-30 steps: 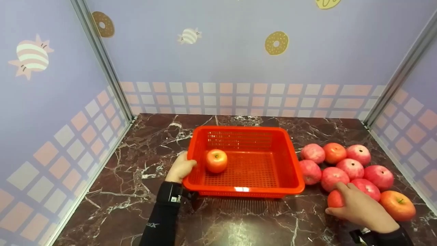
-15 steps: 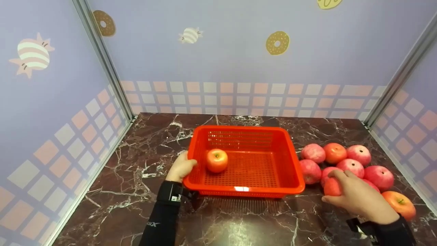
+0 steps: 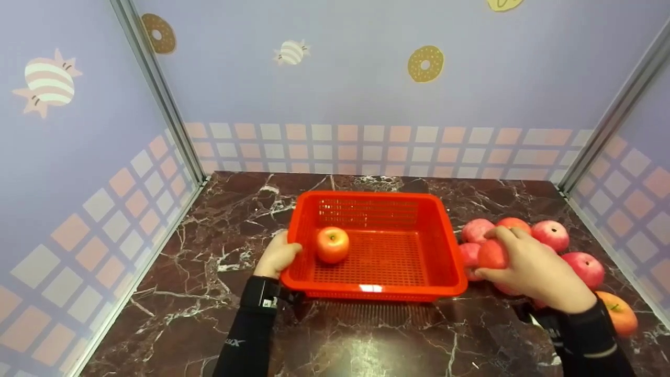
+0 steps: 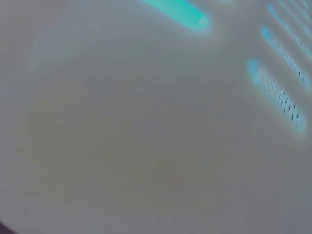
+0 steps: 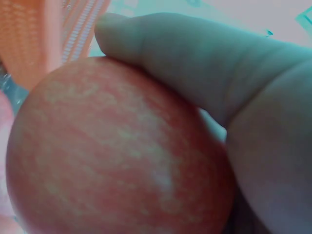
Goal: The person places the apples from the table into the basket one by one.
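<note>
A red plastic basket (image 3: 371, 290) with slotted sides stands mid-table, and one orange-red apple (image 3: 332, 245) sits inside near its left wall. My left hand (image 3: 276, 256) grips the basket's left rim, thumb over the top edge. In my right hand (image 3: 534, 269) is a red apple (image 3: 493, 254), held between thumb and fingers above the other apples, just right of the basket. The right wrist view shows this streaked apple (image 5: 117, 151) close up, with the thumb (image 5: 161, 41) along its upper side. The left wrist view is mostly blurred grey.
Several pink and red apples, such as one at the back (image 3: 550, 236) and one at the right (image 3: 583, 269), lie grouped right of the basket. An orange apple (image 3: 617, 314) lies nearest the front. Patterned panels (image 3: 366, 94) enclose the dark marbled table (image 3: 377, 340) behind and at both sides.
My right hand has lifted the red apple from the front of the group and carried it up and left toward the basket. The left hand and basket stay in place.
</note>
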